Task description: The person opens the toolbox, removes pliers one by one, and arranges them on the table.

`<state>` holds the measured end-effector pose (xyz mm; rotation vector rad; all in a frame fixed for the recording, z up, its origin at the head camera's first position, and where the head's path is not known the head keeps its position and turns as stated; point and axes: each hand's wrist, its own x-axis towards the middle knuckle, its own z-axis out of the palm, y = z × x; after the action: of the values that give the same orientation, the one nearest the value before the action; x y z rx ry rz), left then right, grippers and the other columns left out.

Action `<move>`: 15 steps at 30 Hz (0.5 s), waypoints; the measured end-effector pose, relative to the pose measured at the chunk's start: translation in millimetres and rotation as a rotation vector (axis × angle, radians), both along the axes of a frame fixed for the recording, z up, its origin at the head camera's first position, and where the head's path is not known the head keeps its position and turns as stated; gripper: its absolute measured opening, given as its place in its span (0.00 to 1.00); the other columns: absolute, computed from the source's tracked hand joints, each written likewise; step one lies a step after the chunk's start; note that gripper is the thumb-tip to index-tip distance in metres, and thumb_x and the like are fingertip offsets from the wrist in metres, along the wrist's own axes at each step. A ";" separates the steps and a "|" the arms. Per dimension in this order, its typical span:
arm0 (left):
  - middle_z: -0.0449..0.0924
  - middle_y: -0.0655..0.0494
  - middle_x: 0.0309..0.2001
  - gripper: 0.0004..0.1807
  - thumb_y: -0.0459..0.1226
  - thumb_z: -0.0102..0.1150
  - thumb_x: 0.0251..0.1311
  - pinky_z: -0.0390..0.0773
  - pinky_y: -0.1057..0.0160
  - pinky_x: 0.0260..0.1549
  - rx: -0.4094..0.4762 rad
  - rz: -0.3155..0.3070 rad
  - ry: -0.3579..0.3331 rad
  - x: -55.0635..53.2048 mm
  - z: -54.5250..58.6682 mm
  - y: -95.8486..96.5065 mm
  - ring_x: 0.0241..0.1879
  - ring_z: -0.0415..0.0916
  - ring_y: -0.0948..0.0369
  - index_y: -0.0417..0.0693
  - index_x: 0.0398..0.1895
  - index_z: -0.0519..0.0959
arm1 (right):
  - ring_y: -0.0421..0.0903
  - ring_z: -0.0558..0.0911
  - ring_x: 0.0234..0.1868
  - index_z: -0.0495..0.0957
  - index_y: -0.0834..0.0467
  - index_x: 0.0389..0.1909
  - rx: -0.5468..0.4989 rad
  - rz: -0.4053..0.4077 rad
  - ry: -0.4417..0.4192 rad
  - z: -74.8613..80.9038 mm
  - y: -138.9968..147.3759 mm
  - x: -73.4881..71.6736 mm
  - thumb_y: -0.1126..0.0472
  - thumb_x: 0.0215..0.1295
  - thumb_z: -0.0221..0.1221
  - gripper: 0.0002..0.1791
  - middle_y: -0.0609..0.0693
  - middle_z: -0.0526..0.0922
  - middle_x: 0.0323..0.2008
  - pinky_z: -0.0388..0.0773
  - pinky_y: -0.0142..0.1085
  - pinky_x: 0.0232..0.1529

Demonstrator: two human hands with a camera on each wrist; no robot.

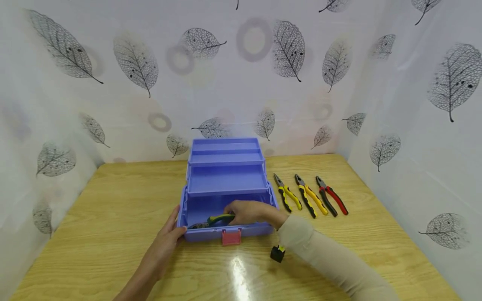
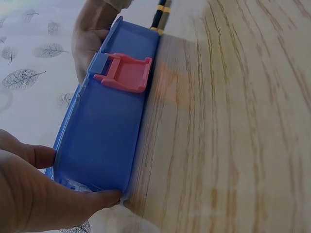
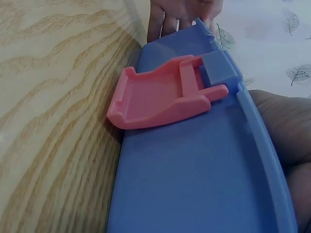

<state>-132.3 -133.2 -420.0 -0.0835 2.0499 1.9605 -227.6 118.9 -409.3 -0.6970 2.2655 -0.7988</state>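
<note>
A blue-purple toolbox [image 1: 227,179] stands on the table, its lid up and its stepped trays raised. My left hand [image 1: 164,242] holds the box's front left corner; in the left wrist view the thumb [image 2: 104,198] lies against the corner. Inside the lower compartment, my right hand [image 1: 248,212] grips the green-and-yellow handles of a pair of pliers [image 1: 222,218]. Their dark metal head points left, close to the front wall. In the right wrist view, the box's front wall hides the pliers and part of my right hand [image 3: 286,131].
A pink latch [image 1: 231,237] hangs at the box's front. Right of the box lie yellow-black long-nose pliers [image 1: 287,193], yellow-black pliers [image 1: 310,195] and red-black pliers [image 1: 332,195]. A black-and-yellow object [image 1: 278,253] lies partly under my right forearm. A leaf-patterned curtain [image 1: 233,83] surrounds the table.
</note>
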 end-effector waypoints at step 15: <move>0.36 0.42 0.83 0.40 0.30 0.37 0.76 0.48 0.41 0.77 0.005 0.009 -0.019 -0.7 -0.3 1.7 0.80 0.39 0.41 0.55 0.85 0.35 | 0.40 0.73 0.25 0.73 0.61 0.70 -0.164 0.052 -0.232 16.7 3.1 -10.0 0.59 0.60 0.75 0.37 0.49 0.85 0.30 0.70 0.31 0.27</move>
<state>-133.0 -131.5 -420.3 -0.1097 2.0360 1.9624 -237.6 122.0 -392.6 -0.6953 1.9832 -0.9943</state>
